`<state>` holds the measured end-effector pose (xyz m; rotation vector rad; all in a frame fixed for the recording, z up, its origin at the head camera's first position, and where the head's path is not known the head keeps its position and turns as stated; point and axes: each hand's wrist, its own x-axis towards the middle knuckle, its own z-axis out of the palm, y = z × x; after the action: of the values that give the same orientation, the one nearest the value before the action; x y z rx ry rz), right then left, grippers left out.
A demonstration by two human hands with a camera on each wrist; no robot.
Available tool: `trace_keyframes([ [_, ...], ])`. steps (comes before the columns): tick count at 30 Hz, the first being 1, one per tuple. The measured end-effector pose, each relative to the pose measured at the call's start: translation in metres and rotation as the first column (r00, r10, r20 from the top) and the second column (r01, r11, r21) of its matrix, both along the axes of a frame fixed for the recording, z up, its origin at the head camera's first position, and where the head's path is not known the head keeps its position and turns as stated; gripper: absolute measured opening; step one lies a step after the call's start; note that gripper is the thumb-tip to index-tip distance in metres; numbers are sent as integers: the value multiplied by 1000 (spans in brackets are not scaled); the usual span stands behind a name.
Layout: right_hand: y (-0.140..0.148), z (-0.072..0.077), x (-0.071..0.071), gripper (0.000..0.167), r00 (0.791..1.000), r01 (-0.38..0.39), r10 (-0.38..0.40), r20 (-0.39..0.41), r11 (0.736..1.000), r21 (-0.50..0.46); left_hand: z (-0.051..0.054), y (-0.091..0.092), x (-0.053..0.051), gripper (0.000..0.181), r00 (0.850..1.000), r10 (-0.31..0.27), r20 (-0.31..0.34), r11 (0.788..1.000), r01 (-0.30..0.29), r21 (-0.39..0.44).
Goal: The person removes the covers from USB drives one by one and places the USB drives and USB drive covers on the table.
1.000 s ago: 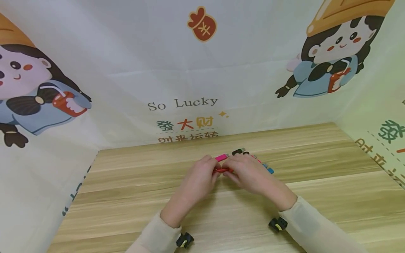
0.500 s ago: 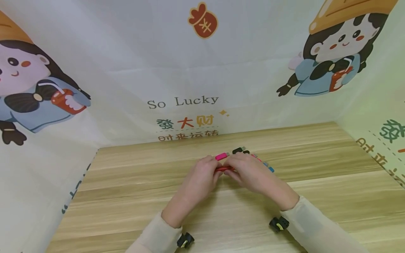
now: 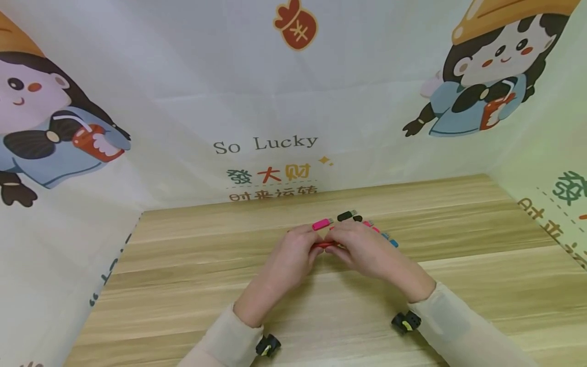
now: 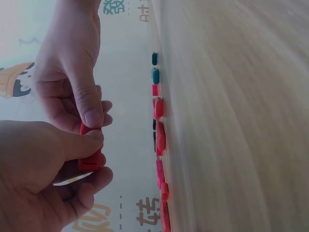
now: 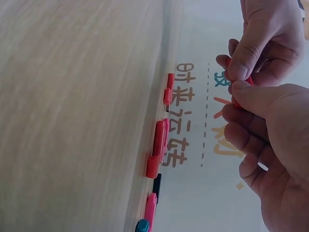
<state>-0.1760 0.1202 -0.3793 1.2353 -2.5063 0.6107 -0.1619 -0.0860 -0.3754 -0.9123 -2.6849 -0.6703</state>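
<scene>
Above the wooden table, a red USB stick (image 4: 90,162) is pinched between both hands. My left hand (image 3: 293,255) grips one end between thumb and fingers, and my right hand (image 3: 367,250) pinches the other. Fingers cover much of the stick; in the left wrist view a slot shows at its near end. Beyond the hands lie a pink USB stick (image 3: 322,224), a black USB stick (image 3: 345,216) and a blue USB stick (image 3: 390,240), with metal plugs showing. A red stick (image 5: 159,135) and other small pieces lie in the row, partly hidden by my right hand in the head view.
The wood-grain table (image 3: 183,285) meets a printed cloth backdrop (image 3: 192,112) at the back and both sides. Small black devices sit by each wrist, one by the left cuff (image 3: 268,345) and one by the right cuff (image 3: 406,322).
Both hands keep their hold on the red USB stick, with barely any movement. The head view has tipped slightly downward, so the backdrop and table edge sit higher in it.
</scene>
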Motion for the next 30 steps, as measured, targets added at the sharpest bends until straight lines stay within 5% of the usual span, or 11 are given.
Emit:
trace_keyframes([
  [30, 7, 2, -1, 6, 997, -72, 74, 28, 996, -48, 4, -4, 0, 5, 995, -92, -38, 996, 93, 16],
])
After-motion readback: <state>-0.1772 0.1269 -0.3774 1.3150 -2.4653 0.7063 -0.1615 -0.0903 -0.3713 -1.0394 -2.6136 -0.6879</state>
